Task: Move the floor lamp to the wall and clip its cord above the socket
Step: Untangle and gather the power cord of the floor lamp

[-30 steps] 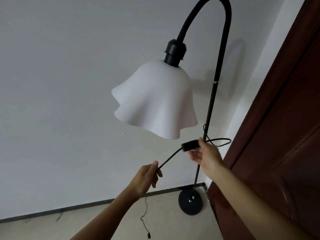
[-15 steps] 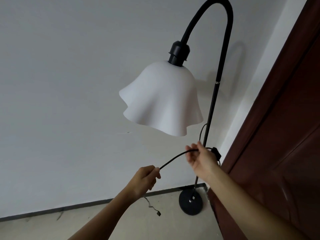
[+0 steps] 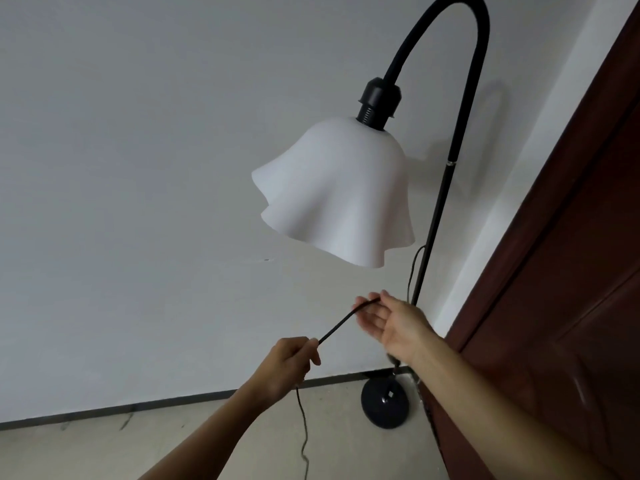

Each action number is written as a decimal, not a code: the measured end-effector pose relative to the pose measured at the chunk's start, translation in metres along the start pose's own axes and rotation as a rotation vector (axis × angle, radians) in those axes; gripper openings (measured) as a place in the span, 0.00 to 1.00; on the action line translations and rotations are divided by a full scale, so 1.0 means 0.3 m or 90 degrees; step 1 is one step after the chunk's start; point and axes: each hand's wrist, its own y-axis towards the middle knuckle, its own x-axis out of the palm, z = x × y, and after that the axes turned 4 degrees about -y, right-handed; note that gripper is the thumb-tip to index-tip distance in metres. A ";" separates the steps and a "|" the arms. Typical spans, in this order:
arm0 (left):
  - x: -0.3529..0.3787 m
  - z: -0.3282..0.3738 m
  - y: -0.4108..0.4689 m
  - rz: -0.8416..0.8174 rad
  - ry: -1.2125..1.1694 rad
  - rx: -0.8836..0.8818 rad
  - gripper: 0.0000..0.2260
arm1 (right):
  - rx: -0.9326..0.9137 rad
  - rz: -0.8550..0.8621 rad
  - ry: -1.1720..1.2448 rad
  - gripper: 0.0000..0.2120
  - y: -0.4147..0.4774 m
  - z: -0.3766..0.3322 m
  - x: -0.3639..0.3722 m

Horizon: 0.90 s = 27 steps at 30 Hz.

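The black floor lamp point(image 3: 437, 216) stands in the corner against the white wall point(image 3: 138, 168), its round base point(image 3: 385, 407) on the floor. Its wavy white shade point(image 3: 339, 195) hangs from a curved neck. A black cord point(image 3: 341, 321) runs taut between my hands below the shade. My left hand point(image 3: 289, 365) is closed on the cord, which then drops to the floor. My right hand point(image 3: 391, 322) holds the cord's upper end between thumb and fingertips, palm open towards me. No socket or clip is in view.
A dark red-brown door point(image 3: 561, 271) fills the right side, close to the lamp base. A grey skirting strip point(image 3: 173, 401) runs along the bottom of the wall above the pale floor point(image 3: 104, 452).
My right hand has slid along the cord past the inline switch, which is now out of sight. The left hand has stayed closed on the cord, and the loose end has swung lower.
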 end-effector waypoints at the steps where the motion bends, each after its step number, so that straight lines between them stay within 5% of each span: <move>1: -0.011 -0.012 -0.008 -0.001 -0.007 -0.005 0.19 | -0.011 0.039 0.056 0.13 0.012 -0.026 -0.018; 10: -0.154 -0.182 -0.079 0.061 0.049 -0.083 0.17 | -0.053 0.202 0.242 0.20 0.085 -0.136 -0.261; 15: -0.150 -0.142 -0.055 0.073 0.039 -0.052 0.18 | 0.054 0.056 -0.009 0.09 0.024 0.076 -0.123; 19: -0.119 -0.096 -0.045 0.062 -0.004 -0.027 0.19 | 0.074 -0.036 -0.014 0.09 -0.002 0.187 -0.005; 27: -0.158 -0.151 -0.089 0.078 -0.041 -0.062 0.20 | -0.044 0.200 0.118 0.12 0.071 0.062 -0.170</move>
